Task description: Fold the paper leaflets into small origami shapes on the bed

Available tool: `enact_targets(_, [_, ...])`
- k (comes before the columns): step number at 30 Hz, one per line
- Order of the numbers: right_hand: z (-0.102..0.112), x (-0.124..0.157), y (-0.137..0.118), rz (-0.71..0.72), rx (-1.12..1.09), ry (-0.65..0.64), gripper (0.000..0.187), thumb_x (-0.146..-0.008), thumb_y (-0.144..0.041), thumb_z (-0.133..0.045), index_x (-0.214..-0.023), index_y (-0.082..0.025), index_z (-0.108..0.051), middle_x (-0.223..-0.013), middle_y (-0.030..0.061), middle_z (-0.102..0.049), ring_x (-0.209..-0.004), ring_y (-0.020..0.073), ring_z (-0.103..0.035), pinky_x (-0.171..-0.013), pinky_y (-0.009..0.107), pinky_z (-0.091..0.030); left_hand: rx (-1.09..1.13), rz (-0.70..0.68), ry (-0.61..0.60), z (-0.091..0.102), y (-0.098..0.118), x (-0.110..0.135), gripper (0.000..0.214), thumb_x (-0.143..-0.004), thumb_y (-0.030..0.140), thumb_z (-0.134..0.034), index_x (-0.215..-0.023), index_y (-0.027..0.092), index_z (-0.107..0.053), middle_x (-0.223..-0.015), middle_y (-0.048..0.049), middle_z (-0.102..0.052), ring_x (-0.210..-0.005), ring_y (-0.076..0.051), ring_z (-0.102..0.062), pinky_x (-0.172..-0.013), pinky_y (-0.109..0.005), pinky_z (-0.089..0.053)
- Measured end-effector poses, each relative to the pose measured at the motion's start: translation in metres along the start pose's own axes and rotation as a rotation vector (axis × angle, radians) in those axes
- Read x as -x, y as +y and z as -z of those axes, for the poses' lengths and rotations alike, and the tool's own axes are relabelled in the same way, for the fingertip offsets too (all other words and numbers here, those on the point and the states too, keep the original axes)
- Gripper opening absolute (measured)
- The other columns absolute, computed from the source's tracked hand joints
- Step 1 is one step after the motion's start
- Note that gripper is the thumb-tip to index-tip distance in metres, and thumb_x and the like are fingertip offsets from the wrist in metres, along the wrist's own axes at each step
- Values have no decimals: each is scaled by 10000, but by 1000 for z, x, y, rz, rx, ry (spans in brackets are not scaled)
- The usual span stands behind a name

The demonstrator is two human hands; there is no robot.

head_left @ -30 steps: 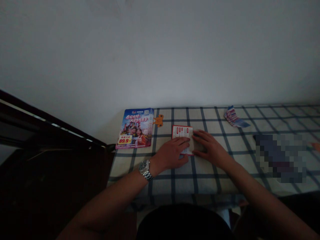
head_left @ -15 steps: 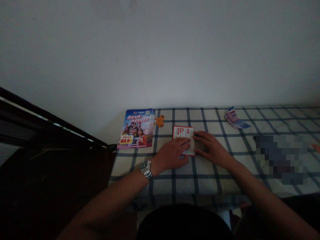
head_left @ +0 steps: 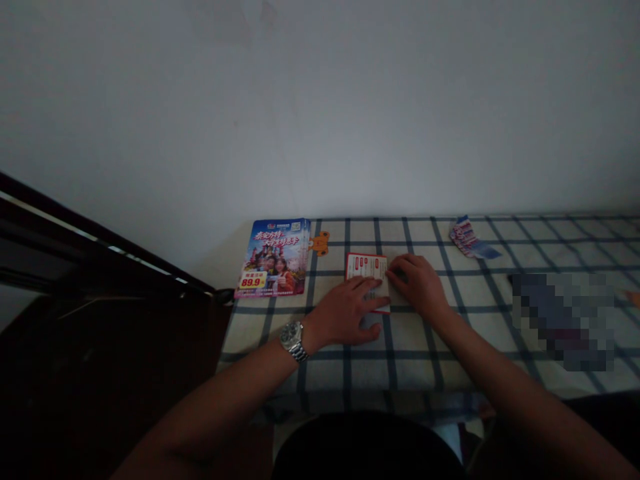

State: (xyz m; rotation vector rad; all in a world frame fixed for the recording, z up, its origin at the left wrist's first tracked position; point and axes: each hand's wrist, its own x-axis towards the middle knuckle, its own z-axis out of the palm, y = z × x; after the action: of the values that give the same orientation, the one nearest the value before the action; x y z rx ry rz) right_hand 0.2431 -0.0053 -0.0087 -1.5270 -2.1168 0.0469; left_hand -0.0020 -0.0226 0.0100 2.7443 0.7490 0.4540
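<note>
A small folded leaflet (head_left: 367, 265), white with red borders and red labels, lies on the checked tablecloth (head_left: 410, 363). My left hand (head_left: 345, 310) rests flat across its lower part, fingers spread and thumb out to the side. At the leaflet's right edge, my right hand (head_left: 417, 283) has its fingers drawn together, with thumb and fingertips closed on that edge. Those fingertips partly hide the edge. To the left lies a stack of colourful printed flyers (head_left: 273, 257), its top one showing "89.9".
An orange bear figure (head_left: 320, 243) shows beside the flyers. Farther right lie a pleated, folded paper strip (head_left: 470, 239) and a pixelated dark object (head_left: 560, 320). A wall (head_left: 320, 113) rises behind the table; dark rails (head_left: 100, 240) stand at the left.
My right hand's fingers have closed together at the leaflet's right edge and its wrist has swung inward. My left hand's fingers and thumb have spread wider on the leaflet.
</note>
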Motion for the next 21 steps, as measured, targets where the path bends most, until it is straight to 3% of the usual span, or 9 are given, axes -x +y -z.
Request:
enact_targets(12, [-10,-36,12,-78,31,12,111,-968,-254,-628,-885,-200,-679,-944,85,-665,-915,268,-621,-838,385,-485,23,1,20,-2,-2,0,503,-919,443,-678,-1389,266,-642,-1524,-92,-512,-1398,-308,-484,-1188,-485,-426])
enact_targets(21, [-9,-37,15,-88,-11,38,109,-975,-287,-631,-908,-217,-679,-953,72,-678,-898,255,-647,-800,372,-502,20,4,24,-2,-2,0,483,-939,452,-666,-1383,264,-647,-1521,-97,-516,-1401,-309,-482,-1183,-491,-431])
